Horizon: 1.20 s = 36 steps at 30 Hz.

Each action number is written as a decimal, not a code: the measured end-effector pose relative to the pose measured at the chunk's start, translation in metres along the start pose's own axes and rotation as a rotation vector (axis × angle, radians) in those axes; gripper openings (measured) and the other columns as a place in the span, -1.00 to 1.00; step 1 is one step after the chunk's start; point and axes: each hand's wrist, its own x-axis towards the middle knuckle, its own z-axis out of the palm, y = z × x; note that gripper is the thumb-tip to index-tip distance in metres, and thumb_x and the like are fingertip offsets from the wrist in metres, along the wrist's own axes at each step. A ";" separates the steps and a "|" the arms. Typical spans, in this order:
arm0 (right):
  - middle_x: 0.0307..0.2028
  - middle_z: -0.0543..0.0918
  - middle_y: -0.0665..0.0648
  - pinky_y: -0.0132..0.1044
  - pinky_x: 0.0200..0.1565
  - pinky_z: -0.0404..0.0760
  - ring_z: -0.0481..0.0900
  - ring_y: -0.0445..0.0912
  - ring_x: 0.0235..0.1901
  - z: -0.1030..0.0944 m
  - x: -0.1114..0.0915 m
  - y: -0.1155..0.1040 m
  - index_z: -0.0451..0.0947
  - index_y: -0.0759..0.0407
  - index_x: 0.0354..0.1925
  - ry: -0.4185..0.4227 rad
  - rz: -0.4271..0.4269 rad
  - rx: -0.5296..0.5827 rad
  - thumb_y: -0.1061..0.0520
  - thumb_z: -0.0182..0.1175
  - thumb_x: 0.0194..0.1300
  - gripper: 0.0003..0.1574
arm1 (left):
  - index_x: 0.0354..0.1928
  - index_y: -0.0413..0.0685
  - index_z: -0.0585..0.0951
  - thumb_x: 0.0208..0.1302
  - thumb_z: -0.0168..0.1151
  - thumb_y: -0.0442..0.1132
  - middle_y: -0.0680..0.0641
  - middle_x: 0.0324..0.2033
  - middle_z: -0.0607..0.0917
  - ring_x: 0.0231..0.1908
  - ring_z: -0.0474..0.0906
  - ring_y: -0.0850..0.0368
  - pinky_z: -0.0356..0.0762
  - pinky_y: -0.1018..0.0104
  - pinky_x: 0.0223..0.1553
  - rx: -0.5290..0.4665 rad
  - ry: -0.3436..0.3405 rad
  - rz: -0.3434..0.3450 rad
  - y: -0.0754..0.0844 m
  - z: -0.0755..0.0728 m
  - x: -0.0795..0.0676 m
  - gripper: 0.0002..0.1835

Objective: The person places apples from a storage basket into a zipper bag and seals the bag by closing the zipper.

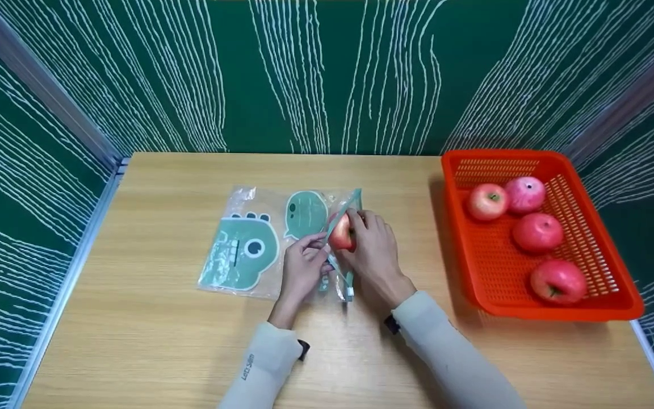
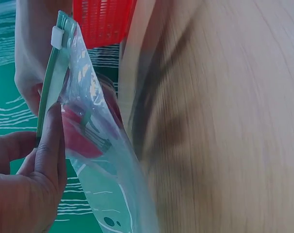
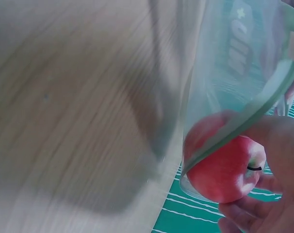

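Note:
A clear zip bag (image 1: 273,284) printed with green cartoon shapes lies on the wooden table, its mouth facing right and held apart. My left hand (image 1: 302,267) pinches the green zip edge (image 2: 49,92) between thumb and fingers. In my right hand (image 1: 375,250) is a red apple (image 1: 341,233), gripped at the bag's mouth. The right wrist view shows the apple (image 3: 222,167) partly inside the opening, with the zip strip crossing it and fingers round its stem side. A white slider (image 2: 57,37) sits at one end of the zip.
An orange-red plastic basket (image 1: 463,272) stands at the right of the table (image 1: 134,318). Several apples (image 1: 538,233) lie in it. Green walls (image 1: 332,74) with white wavy lines rise behind and beside the table.

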 end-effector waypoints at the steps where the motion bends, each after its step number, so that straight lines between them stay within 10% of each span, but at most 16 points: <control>1: 0.21 0.56 0.36 0.14 0.28 0.62 0.56 0.26 0.13 0.000 0.001 0.000 0.45 0.24 0.44 -0.006 0.001 -0.003 -0.04 0.61 0.15 0.00 | 0.19 -0.34 0.67 0.44 0.27 -0.45 -0.24 -0.11 0.67 -0.36 0.71 0.15 0.82 0.32 -0.38 -0.007 0.005 -0.002 0.000 0.000 0.000 -0.68; 17: 0.18 0.57 0.38 0.16 0.20 0.64 0.57 0.29 0.08 0.003 0.008 0.001 0.50 0.37 0.33 0.027 -0.098 -0.049 0.01 0.64 0.12 -0.06 | 0.19 -0.44 0.63 0.45 0.24 -0.48 -0.30 -0.13 0.68 -0.42 0.65 0.20 0.80 0.35 -0.41 -0.096 0.016 0.054 0.001 0.006 0.000 -0.68; 36: 0.36 0.44 0.41 0.18 0.32 0.58 0.49 0.29 0.25 0.006 0.020 0.002 0.29 0.23 0.56 -0.126 -0.052 -0.073 -0.06 0.49 0.34 0.01 | 0.21 -0.39 0.63 0.45 0.24 -0.47 -0.27 -0.12 0.68 -0.39 0.69 0.19 0.83 0.31 -0.32 -0.051 -0.017 0.073 0.003 0.008 -0.003 -0.67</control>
